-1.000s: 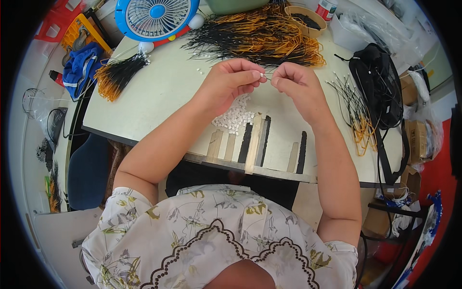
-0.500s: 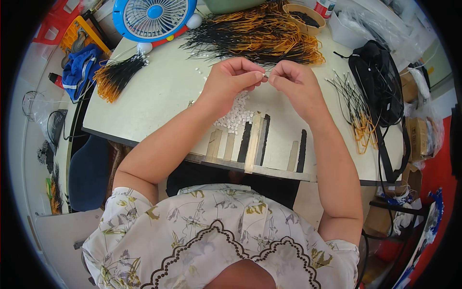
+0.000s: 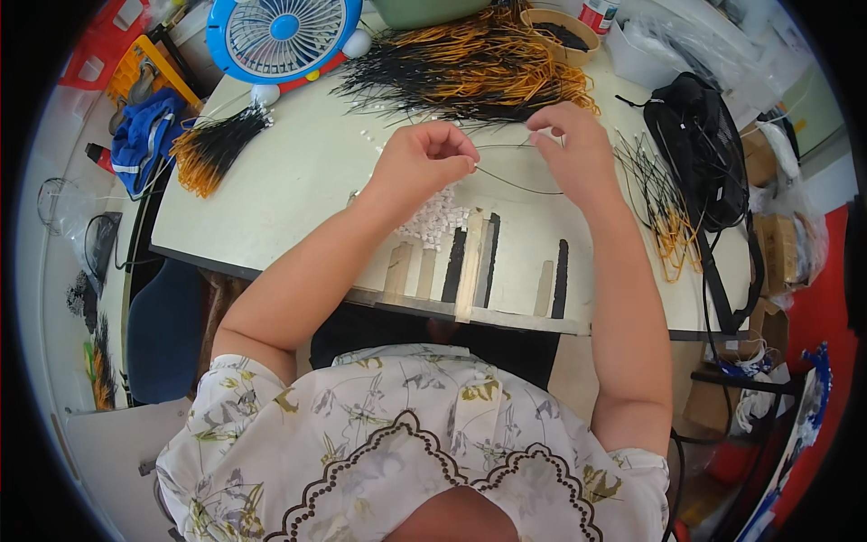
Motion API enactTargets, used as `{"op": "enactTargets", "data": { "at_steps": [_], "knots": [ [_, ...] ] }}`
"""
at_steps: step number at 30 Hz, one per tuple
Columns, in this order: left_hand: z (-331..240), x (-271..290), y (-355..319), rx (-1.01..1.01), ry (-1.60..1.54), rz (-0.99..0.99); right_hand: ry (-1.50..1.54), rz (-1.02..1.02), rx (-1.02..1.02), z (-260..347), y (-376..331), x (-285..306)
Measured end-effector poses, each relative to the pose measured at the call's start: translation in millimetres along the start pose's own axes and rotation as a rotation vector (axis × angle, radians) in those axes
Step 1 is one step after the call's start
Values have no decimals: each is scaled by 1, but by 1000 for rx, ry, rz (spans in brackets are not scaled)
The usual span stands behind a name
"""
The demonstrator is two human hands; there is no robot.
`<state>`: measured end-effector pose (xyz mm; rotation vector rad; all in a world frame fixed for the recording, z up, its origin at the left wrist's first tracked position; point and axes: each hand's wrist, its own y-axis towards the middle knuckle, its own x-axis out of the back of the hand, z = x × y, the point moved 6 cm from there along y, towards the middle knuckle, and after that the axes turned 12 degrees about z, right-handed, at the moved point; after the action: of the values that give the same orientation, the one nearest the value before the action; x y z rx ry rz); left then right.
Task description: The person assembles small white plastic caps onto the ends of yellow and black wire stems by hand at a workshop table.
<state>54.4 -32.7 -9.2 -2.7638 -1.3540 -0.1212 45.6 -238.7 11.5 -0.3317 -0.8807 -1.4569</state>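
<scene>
Over the middle of the table my left hand [image 3: 417,170] is closed in a pinch, with a tiny white piece at its fingertips. A thin black wire [image 3: 515,185] runs from those fingertips and curves toward my right hand [image 3: 576,152]. The right fingers are also closed, on another stretch of thin dark wire that reaches across the gap between the hands. Under my left wrist lies a loose pile of small white plastic pieces [image 3: 437,222], partly covered by that hand. Behind both hands spreads a big heap of black and orange wires [image 3: 479,68].
Dark and tan strips [image 3: 471,266] are fixed at the table's near edge. A small wire bundle [image 3: 215,149] lies left, and loose wires [image 3: 664,212] lie right beside a black bag [image 3: 697,149]. A blue fan [image 3: 284,36] and a bowl [image 3: 564,41] stand at the back.
My hands, close together before, have moved apart. The right hand has shifted right and slightly up, and the thin black wire now shows between them.
</scene>
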Motion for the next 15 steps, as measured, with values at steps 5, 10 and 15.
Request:
{"op": "enactTargets", "data": {
  "at_steps": [5,10,15],
  "knots": [
    [1,-3,2,-10,51,14,-157,84,339,14,13,-31],
    [2,-2,1,-11,31,-3,-272,193,292,23,13,-54],
    [-2,-2,0,-28,59,13,-187,165,86,12,14,-49]
  ]
}}
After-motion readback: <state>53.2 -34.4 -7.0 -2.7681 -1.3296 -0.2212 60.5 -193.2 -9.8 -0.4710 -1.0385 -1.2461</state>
